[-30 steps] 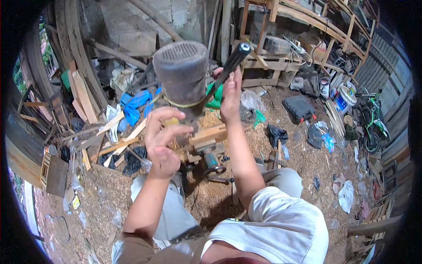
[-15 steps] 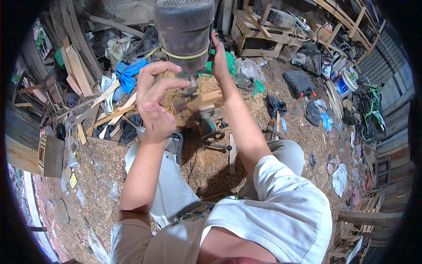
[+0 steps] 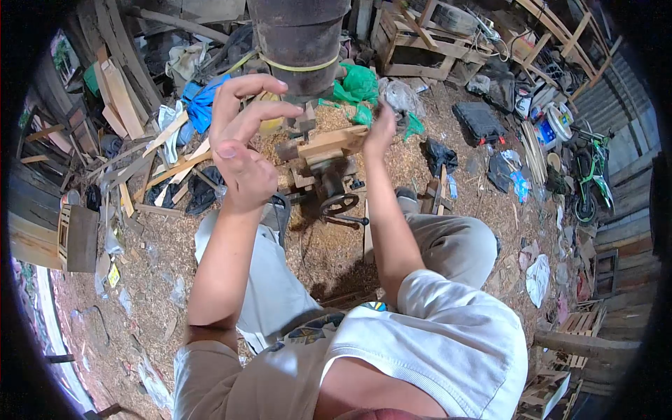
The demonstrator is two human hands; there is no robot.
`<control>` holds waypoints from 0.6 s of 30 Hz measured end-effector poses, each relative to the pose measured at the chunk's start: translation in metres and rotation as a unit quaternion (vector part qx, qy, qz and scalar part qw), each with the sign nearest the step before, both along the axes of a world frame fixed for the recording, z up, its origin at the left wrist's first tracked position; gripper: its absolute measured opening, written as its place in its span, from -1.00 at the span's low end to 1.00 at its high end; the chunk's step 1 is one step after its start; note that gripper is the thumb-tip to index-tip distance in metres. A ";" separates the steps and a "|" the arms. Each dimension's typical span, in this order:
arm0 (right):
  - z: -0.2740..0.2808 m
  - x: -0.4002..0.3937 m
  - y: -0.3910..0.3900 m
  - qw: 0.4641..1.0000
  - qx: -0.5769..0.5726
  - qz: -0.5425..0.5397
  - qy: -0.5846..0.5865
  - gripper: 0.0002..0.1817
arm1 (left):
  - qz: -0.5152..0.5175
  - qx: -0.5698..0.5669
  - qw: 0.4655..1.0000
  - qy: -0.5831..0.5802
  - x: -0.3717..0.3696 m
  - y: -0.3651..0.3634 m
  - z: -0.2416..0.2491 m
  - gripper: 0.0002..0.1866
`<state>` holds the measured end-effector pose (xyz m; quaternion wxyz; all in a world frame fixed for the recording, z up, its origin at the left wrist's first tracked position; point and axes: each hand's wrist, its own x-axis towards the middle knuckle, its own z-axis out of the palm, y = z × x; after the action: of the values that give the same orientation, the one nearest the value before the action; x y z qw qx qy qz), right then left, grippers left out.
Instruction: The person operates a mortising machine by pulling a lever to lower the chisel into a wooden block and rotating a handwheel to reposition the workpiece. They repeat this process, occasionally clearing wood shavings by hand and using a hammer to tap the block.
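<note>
My left hand (image 3: pixel 245 143) is raised in front of me, fingers curved and apart, holding nothing. Lower and to the right, my right hand (image 3: pixel 380 129) is seen edge-on with fingers stretched up, beside the right end of a light wooden block (image 3: pixel 332 143); whether it touches the wood is unclear. The block rests on a metal vise-like device with a black handwheel (image 3: pixel 341 204) between my legs. Beyond my hands stands a large dark bucket-like container (image 3: pixel 297 35) with a yellow band, cut off by the top edge.
Wood shavings (image 3: pixel 315 245) cover the ground. Wooden offcuts (image 3: pixel 175 168) and a blue bag (image 3: pixel 203 105) lie at left. A green bag (image 3: pixel 358 84) is behind my right hand. Farther right are a black case (image 3: pixel 478 122), a white bucket (image 3: pixel 553 129) and a small green bike (image 3: pixel 591 175).
My right hand has moved down from beside the dark container to the block's right end. My left hand stays raised. The container and background have shifted slightly in view.
</note>
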<state>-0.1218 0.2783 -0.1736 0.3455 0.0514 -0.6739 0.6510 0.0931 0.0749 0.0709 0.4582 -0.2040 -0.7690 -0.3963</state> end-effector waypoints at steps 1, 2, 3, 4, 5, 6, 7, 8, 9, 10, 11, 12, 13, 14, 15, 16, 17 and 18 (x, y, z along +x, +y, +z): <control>-0.033 0.017 0.013 0.998 -0.015 -0.051 -0.017 -0.56 | -0.004 -0.001 1.000 0.008 0.000 -0.001 -0.001 0.17; -0.070 0.036 0.023 0.992 -0.043 -0.100 -0.070 -0.59 | -0.008 -0.002 1.000 0.016 0.000 -0.002 -0.002 0.18; -0.097 0.058 0.030 0.979 -0.072 -0.148 -0.122 -0.61 | -0.008 0.000 1.000 0.014 0.002 -0.002 -0.001 0.18; -0.111 0.088 0.036 0.972 0.006 -0.174 -0.160 -0.64 | -0.009 0.001 1.000 0.011 0.003 -0.001 -0.001 0.18; -0.123 0.116 0.041 0.957 0.084 -0.199 -0.196 -0.66 | -0.009 -0.001 1.000 0.010 0.004 0.000 0.000 0.18; -0.143 0.133 0.045 0.944 0.130 -0.202 -0.227 -0.67 | -0.011 -0.002 1.000 0.010 0.004 0.000 0.000 0.18; -0.166 0.145 0.047 0.928 0.176 -0.204 -0.256 -0.68 | -0.018 0.002 1.000 0.014 0.002 0.000 -0.001 0.18; -0.186 0.157 0.048 0.928 0.176 -0.205 -0.257 -0.68 | -0.019 0.002 1.000 0.014 0.001 0.001 -0.003 0.18; -0.204 0.166 0.048 0.903 0.274 -0.162 -0.290 -0.66 | -0.025 0.011 0.999 0.031 -0.001 0.001 -0.004 0.13; -0.213 0.174 0.047 0.866 0.368 -0.116 -0.319 -0.63 | -0.030 0.019 0.998 0.048 -0.001 0.000 -0.004 0.08; -0.214 0.181 0.046 0.866 0.368 -0.114 -0.317 -0.63 | -0.029 0.018 0.998 0.050 0.000 0.000 -0.003 0.08; -0.215 0.187 0.046 0.833 0.438 -0.048 -0.335 -0.55 | -0.024 0.017 0.998 0.048 0.001 0.000 -0.003 0.09; -0.216 0.190 0.045 0.790 0.504 0.018 -0.349 -0.46 | -0.019 0.016 0.999 0.046 0.002 0.000 -0.002 0.09; -0.217 0.190 0.046 0.791 0.503 0.019 -0.347 -0.46 | -0.018 0.015 0.999 0.047 0.002 -0.001 -0.002 0.09; -0.217 0.190 0.047 0.753 0.533 0.060 -0.381 -0.39 | -0.019 0.014 0.999 0.049 0.002 -0.002 -0.003 0.09; -0.220 0.189 0.049 0.710 0.560 0.101 -0.414 -0.32 | -0.021 0.013 0.998 0.050 0.001 -0.003 -0.003 0.09; -0.222 0.188 0.052 0.704 0.560 0.114 -0.422 -0.22 | -0.020 0.012 0.998 0.050 0.001 -0.003 -0.004 0.09; -0.224 0.184 0.055 0.705 0.559 0.115 -0.421 -0.22 | -0.019 0.013 0.998 0.051 0.001 -0.004 -0.005 0.09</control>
<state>0.0626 0.3331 -0.3974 -0.1440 0.0329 -0.9786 0.1432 0.0939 0.0707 0.0662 0.4922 -0.2325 -0.7354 -0.4035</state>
